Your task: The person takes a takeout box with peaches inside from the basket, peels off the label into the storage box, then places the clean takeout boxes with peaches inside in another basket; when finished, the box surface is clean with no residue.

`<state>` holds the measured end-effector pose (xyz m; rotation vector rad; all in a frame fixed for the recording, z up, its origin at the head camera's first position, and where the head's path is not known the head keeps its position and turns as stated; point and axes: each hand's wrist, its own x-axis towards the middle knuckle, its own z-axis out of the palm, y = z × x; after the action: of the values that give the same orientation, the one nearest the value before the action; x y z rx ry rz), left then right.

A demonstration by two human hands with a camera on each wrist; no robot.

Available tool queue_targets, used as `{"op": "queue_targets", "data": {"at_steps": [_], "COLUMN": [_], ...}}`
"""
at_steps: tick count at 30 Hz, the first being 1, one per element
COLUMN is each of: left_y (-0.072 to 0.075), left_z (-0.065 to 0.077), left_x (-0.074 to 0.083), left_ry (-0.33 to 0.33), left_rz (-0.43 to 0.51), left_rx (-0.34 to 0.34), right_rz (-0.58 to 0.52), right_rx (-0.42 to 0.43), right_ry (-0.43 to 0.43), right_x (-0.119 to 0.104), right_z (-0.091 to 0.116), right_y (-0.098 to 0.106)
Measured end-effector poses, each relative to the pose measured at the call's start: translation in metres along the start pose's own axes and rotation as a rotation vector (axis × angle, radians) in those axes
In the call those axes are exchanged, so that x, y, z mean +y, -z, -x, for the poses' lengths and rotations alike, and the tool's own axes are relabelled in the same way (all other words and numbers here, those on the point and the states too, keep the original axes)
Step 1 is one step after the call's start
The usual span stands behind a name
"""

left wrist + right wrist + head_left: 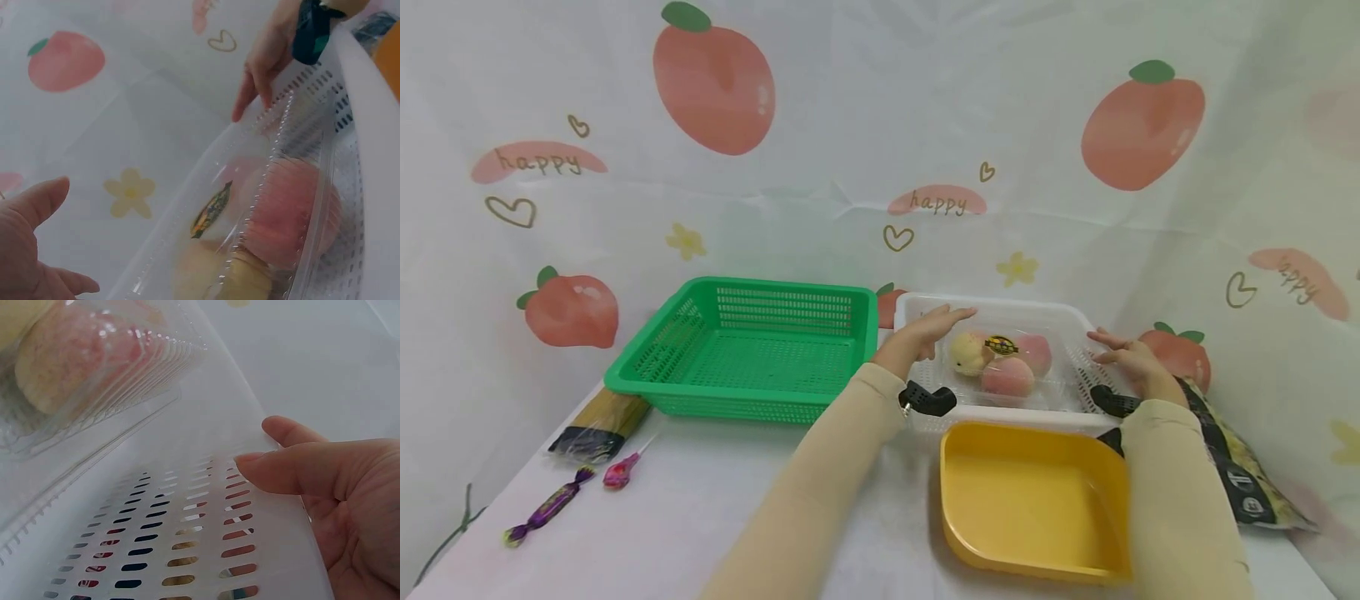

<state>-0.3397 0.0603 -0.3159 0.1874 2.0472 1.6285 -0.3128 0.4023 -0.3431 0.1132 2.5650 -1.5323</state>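
A clear plastic box of peaches (1007,377) with a dark and yellow label sits in the white basket (985,414). My left hand (925,333) is over the basket's left side, fingers extended. In the left wrist view its thumb and a finger are spread with nothing between them. At the opposite side, my right hand (1138,367) holds the basket's rim. The right wrist view shows the thumb (275,472) on the inner side of the perforated wall and the other fingers outside it.
To the left stands a green basket (700,392). A yellow tray (1022,500) is in front of the white basket, partly under my right sleeve. A dark bag (1247,492) leans at the right. At left lie a packet (602,425), a lollipop (619,472) and a purple-wrapped candy (552,507).
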Motion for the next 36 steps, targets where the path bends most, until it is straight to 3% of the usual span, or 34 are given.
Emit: {"op": "queue_targets", "data": {"at_steps": [5, 15, 22, 30, 33, 36], "left_y": [-0.002, -0.005, -0.007, -0.008, -0.009, -0.009], "left_z": [-0.004, -0.009, -0.01, -0.003, -0.009, -0.026], "left_x": [-0.007, -0.025, -0.026, -0.021, -0.024, -0.031], "left_ry": [0.021, 0.035, 0.1, 0.182, 0.188, 0.194], "left_rz": [0.017, 0.077, 0.048, 0.089, 0.061, 0.064], "left_rx": [0.073, 0.147, 0.107, 0.054, 0.061, 0.065], "right_rz": [-0.009, -0.006, -0.002, -0.005, -0.007, -0.017], "right_rx": [-0.013, -0.013, -0.012, -0.012, -0.005, -0.001], "right_ry": [0.003, 0.0, -0.005, -0.018, -0.017, -0.022], "right_x": [0.0, -0.003, -0.005, -0.004, -0.004, -0.004], "right_z": [-0.001, -0.002, 0.001, 0.002, 0.002, 0.002], "right_y": [-0.001, -0.001, 0.0, 0.0, 0.0, -0.001]}}
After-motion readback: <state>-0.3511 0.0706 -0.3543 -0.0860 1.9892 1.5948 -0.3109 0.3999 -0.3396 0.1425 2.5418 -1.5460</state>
